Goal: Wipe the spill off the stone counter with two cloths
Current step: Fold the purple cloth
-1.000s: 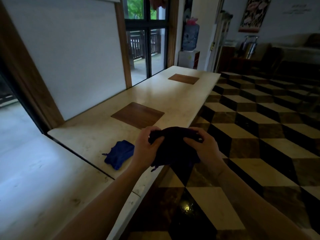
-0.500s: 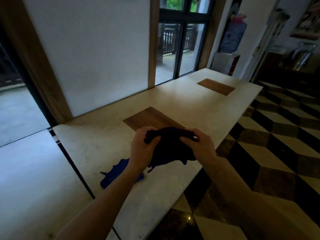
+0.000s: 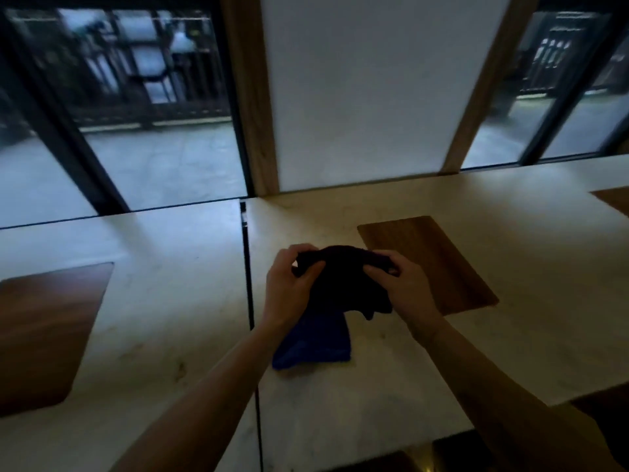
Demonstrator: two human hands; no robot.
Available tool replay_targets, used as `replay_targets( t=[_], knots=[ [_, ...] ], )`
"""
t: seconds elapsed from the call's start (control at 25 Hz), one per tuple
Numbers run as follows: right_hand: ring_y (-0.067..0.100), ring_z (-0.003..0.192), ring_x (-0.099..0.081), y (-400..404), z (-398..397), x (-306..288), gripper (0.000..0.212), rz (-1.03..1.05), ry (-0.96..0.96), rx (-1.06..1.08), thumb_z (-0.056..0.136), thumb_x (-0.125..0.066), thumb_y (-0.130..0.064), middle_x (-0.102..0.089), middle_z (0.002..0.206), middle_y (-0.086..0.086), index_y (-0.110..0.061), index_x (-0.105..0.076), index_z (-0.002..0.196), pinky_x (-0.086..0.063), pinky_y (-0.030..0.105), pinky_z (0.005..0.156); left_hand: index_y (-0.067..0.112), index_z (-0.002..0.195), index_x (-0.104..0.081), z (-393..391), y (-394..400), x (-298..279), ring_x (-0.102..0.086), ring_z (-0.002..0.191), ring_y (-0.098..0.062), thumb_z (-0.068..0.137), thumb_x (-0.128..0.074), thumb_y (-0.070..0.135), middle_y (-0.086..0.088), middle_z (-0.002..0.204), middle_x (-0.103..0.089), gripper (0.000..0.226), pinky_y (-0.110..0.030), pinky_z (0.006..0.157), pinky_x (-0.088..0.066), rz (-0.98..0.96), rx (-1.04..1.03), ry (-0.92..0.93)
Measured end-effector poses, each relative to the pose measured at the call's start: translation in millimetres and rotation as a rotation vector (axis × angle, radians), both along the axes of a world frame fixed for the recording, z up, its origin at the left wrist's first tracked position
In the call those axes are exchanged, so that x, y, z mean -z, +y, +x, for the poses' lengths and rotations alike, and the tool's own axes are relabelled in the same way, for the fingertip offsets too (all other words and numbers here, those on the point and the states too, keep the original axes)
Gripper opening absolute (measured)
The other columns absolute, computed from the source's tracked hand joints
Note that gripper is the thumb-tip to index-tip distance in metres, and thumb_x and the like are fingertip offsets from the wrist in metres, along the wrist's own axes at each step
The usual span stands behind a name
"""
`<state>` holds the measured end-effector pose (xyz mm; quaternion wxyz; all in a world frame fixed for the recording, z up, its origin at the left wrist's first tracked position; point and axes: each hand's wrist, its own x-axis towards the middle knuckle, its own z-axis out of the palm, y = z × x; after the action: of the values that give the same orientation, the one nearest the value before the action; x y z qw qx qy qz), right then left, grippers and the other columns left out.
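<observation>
Dark cloth (image 3: 343, 284), nearly black, hangs bunched between both hands above the pale stone table (image 3: 442, 352). The left hand (image 3: 289, 291) pinches its upper left edge, thumb and fingers closed on the fabric; the right hand (image 3: 405, 287) has its grip closed on the upper right edge in the same way. The cloth's lower folds droop down between the wrists, and I cannot tell whether they touch the stone.

Just below the dark cloth, partly hidden behind it and the left wrist, a blue cloth (image 3: 316, 345) lies crumpled flat on the table. Left of the dark cloth a thin dark seam (image 3: 250, 284) runs front to back across the stone. Right of it, behind the right hand, sits a wooden inlay panel (image 3: 439, 264); another wooden panel (image 3: 44, 332) lies well to the left, past the seam. Beyond the dark cloth stands a white wall panel (image 3: 367, 90) framed by wooden posts, with windows (image 3: 136, 107) to either side.

No writing or labels can be read, and no spill can be made out in the dim light.
</observation>
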<state>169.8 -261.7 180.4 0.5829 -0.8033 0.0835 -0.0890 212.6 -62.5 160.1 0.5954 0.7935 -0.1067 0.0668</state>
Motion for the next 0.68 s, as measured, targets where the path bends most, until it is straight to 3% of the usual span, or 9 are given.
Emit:
replay_targets(
  t=[0.16, 0.32, 0.48, 0.68],
  knots=[
    [0.013, 0.098, -0.065, 7.7, 17.3, 8.2, 0.014, 0.035, 0.013, -0.218, 0.093, -0.066, -0.018, -0.068, 0.102, -0.010, -0.027, -0.066, 0.105, -0.056, 0.038, 0.087, 0.025, 0.109, -0.065, -23.3, 14.5, -0.8, -0.059, 0.101, -0.003, 0.089, -0.070, 0.020, 0.008, 0.107, -0.061, 0.021, -0.034, 0.089, -0.054, 0.062, -0.213, 0.009],
    [0.010, 0.097, -0.065, 18.9, 15.4, 24.4, 0.014, 0.031, 0.010, -0.302, 0.091, -0.069, -0.020, -0.069, 0.099, -0.012, -0.030, -0.068, 0.101, -0.055, 0.035, 0.085, 0.027, 0.109, -0.066, -45.5, 25.7, 14.0, -0.061, 0.101, -0.009, 0.088, -0.070, 0.022, 0.007, 0.108, -0.062, 0.022, -0.042, 0.088, -0.056, 0.077, -0.316, 0.070],
    [0.012, 0.097, -0.065, 29.6, 10.3, 36.3, 0.015, 0.044, 0.050, -0.322, 0.090, -0.070, -0.020, -0.071, 0.100, -0.006, -0.021, -0.071, 0.105, -0.055, 0.039, 0.087, 0.029, 0.108, -0.066, -57.9, 37.2, 23.6, -0.061, 0.100, -0.008, 0.086, -0.068, 0.030, 0.006, 0.107, -0.063, 0.022, -0.044, 0.086, -0.056, 0.107, -0.352, 0.071],
    [0.011, 0.096, -0.066, 37.4, -2.9, 54.1, 0.014, 0.057, 0.104, -0.311, 0.090, -0.069, -0.021, -0.071, 0.099, -0.006, -0.023, -0.071, 0.104, -0.055, 0.030, 0.083, 0.034, 0.106, -0.065, -70.6, 45.9, 40.3, -0.062, 0.099, -0.011, 0.087, -0.066, 0.032, 0.007, 0.107, -0.063, 0.019, -0.044, 0.084, -0.058, 0.086, -0.331, 0.152]
  ],
)
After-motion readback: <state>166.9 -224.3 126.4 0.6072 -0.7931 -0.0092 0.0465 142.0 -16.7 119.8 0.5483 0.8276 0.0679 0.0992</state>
